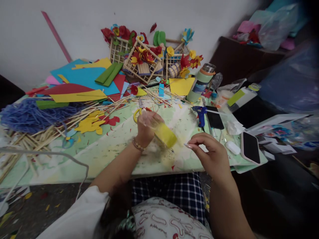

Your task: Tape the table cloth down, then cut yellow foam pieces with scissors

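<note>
My left hand (149, 124) is closed over the middle of the table, smeared a little by motion. From its fingers a yellow paper piece (166, 135) sticks out toward the right, blurred too. Scissors with yellow handles (136, 115) lie just behind this hand, partly covered by it. My right hand (210, 152) hovers near the table's front edge, thumb and forefinger pinched together. Whatever is between those fingertips, if anything, is too small to make out. Beyond the right hand lies a blue glue gun (200, 116), next to a black phone (215, 118).
Stick frames with paper flowers (143, 59) stand against the wall. Coloured paper sheets (84, 78), blue shredded strands (37, 114) and thin sticks (50, 132) cover the left. A flask (200, 83) stands back right; a white-edged phone (250, 147) lies near the right edge. A cable (84, 162) crosses the left front.
</note>
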`<state>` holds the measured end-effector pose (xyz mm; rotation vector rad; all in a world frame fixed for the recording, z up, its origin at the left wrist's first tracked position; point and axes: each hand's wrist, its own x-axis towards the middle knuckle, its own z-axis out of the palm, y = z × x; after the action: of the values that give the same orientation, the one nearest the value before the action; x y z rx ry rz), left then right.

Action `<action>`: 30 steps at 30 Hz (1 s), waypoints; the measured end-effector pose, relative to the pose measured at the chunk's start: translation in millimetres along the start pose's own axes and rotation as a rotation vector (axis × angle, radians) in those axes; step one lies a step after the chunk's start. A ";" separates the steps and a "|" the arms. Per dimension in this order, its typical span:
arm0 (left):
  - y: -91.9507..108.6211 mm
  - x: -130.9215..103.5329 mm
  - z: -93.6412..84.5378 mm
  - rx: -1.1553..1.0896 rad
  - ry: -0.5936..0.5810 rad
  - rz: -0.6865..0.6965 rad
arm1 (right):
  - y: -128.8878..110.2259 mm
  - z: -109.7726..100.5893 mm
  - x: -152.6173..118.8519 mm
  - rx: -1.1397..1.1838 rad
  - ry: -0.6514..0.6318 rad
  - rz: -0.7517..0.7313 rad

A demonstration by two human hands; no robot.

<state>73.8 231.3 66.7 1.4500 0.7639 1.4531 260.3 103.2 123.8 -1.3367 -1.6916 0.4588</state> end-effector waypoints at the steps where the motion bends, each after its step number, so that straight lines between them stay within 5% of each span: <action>1: -0.6 -1.7 -3.2 0.094 0.008 0.153 | 2.0 2.3 -0.9 0.014 0.021 0.061; 5: 1.7 -8.3 -4.2 0.574 -0.069 0.820 | 17.2 16.7 -2.1 0.095 -0.187 0.342; 7: 5.0 -9.2 -0.2 0.706 -0.097 0.990 | 27.5 24.3 -1.0 0.158 -0.327 0.446; 17: 21.8 -25.7 22.0 0.843 -0.307 1.232 | 40.6 17.6 7.3 0.202 -0.556 0.505; 23: 23.7 -28.8 25.2 0.867 -0.315 1.223 | 30.2 12.3 10.7 0.363 -0.595 0.632; 30: 23.4 -30.8 26.2 0.896 -0.327 1.212 | 30.9 14.7 14.3 0.293 -0.573 0.684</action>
<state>91.8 189.8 78.2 3.0963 0.2550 1.6519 265.9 130.3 99.2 -1.6330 -1.4612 1.5429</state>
